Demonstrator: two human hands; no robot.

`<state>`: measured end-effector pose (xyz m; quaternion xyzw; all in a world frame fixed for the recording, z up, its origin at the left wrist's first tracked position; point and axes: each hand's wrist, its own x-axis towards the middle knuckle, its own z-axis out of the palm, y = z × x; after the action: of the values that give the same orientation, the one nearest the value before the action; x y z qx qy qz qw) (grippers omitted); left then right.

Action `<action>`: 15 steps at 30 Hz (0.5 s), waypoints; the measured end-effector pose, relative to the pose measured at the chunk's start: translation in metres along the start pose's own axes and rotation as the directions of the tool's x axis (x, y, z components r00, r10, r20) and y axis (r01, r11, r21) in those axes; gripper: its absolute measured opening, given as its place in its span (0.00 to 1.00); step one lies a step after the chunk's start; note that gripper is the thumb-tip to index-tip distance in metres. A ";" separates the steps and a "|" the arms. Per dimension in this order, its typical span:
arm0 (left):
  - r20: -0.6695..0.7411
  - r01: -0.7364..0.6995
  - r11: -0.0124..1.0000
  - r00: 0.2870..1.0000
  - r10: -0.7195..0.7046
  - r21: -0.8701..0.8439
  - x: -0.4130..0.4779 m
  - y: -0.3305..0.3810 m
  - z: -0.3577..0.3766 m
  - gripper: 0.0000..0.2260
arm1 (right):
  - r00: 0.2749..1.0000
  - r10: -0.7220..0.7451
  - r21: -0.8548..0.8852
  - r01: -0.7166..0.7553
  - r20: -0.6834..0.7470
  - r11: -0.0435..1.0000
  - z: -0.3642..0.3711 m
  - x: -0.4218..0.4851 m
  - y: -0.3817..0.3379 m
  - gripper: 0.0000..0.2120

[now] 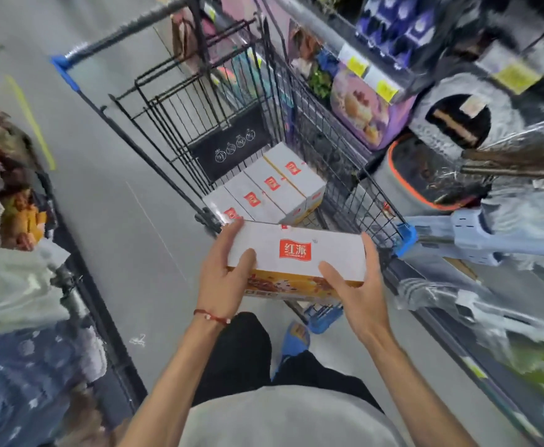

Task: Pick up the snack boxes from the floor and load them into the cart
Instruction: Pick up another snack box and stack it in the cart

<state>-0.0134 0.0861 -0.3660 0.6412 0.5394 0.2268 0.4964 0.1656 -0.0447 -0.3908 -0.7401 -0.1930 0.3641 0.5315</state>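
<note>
I hold a white snack box (299, 250) with a red logo and an orange front, flat, just at the near end of the black wire cart (344, 175). My left hand (225, 275) grips its left end, my right hand (357, 285) its right end. Inside the cart's basket several matching white boxes (264, 188) lie side by side in a row. The box in my hands hides the near rim of the cart.
Store shelves with packaged goods (373, 108) run along the right of the cart. A display of soft goods (12, 285) lines the left. Grey aisle floor (109, 175) lies to the left of the cart. My blue slipper (293, 343) is below the box.
</note>
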 end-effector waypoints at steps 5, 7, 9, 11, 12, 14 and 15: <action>0.167 -0.064 0.994 0.985 0.048 0.089 0.073 0.005 0.014 0.25 | 0.989 0.072 0.011 -0.071 -0.132 0.997 0.010 0.029 -0.001 0.49; 0.258 -0.123 0.983 0.963 0.084 0.139 0.102 0.005 0.021 0.25 | 0.973 0.136 0.045 -0.130 -0.186 0.991 0.015 0.037 0.003 0.51; 0.365 -0.174 0.971 0.925 0.103 0.167 0.127 0.005 0.026 0.26 | 0.958 0.166 0.064 -0.155 -0.235 0.986 0.023 0.045 0.003 0.49; 0.473 -0.209 0.960 0.875 0.098 0.188 0.152 0.003 0.033 0.28 | 0.941 0.207 0.101 -0.186 -0.269 0.977 0.029 0.055 0.003 0.53; 0.520 -0.214 0.960 0.849 0.091 0.181 0.164 0.001 0.038 0.29 | 0.931 0.231 0.111 -0.208 -0.282 0.972 0.032 0.059 0.003 0.55; 0.599 -0.225 0.958 0.797 0.074 0.181 0.185 -0.003 0.050 0.30 | 0.917 0.250 0.121 -0.223 -0.310 0.967 0.036 0.066 0.012 0.53; 0.630 -0.239 0.951 0.774 0.064 0.197 0.194 -0.006 0.057 0.30 | 0.905 0.260 0.132 -0.228 -0.337 0.965 0.038 0.069 0.018 0.52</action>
<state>0.0917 0.2414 -0.4419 0.7821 0.3193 -0.0296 0.5344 0.1815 0.0201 -0.4367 -0.7869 0.0157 0.2981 0.5400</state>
